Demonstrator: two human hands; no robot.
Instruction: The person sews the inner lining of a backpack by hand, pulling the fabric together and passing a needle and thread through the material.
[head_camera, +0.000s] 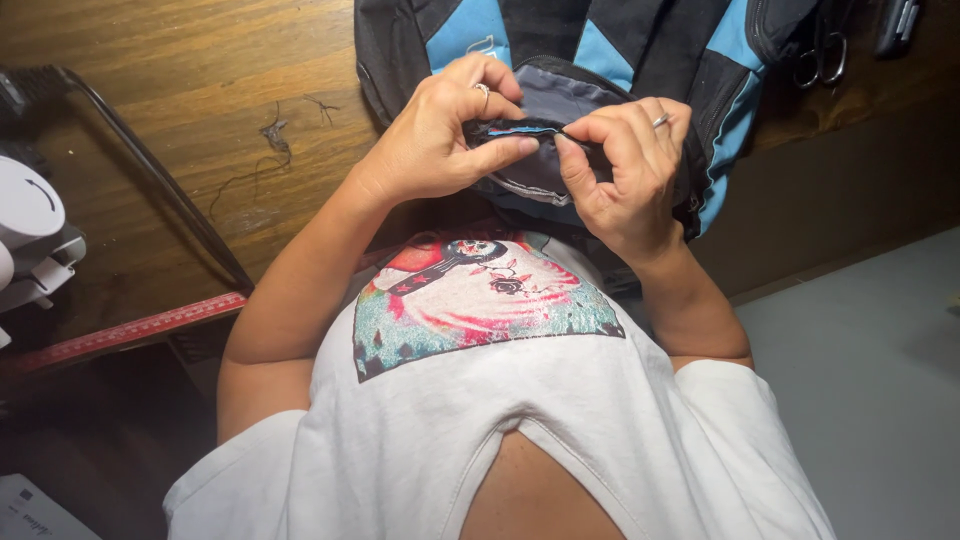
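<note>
Two hands meet over one folded fabric edge. The left hand (440, 135) pinches the left end of the black seam strip (525, 128) between thumb and forefinger; the right hand (625, 165) pinches its right end with fingers curled tight, so both hands are closed on the strip. One ring shows on each hand. The strip is a narrow band of black cloth with a thin blue line and a short pink mark along it; its long axis runs level from hand to hand, left to right across the view, its edge turned up toward the camera.

The strip belongs to one backpack (600, 40), black with bright blue panels, which lies on the wooden worktop (200, 80) just beyond the hands, with its grey lining (560, 95) showing directly behind the fingertips. To the right of the right hand, at the pack's far corner, a cluster of metal rings (820, 60) hangs; their exact count cannot be told.

Below the hands lies the person's white shirt (560, 420), bearing one printed picture panel (480, 290), roughly rectangular, in red, teal and white. Left of the left hand, a few loose dark threads (275, 135) lie on the worktop. Farther left stand one black curved bar (150, 170), one red ruler (130, 335) along the worktop's near edge, and one white rounded device (30, 230). Right of the right hand and lower down, a grey floor (870, 360) shows.
</note>
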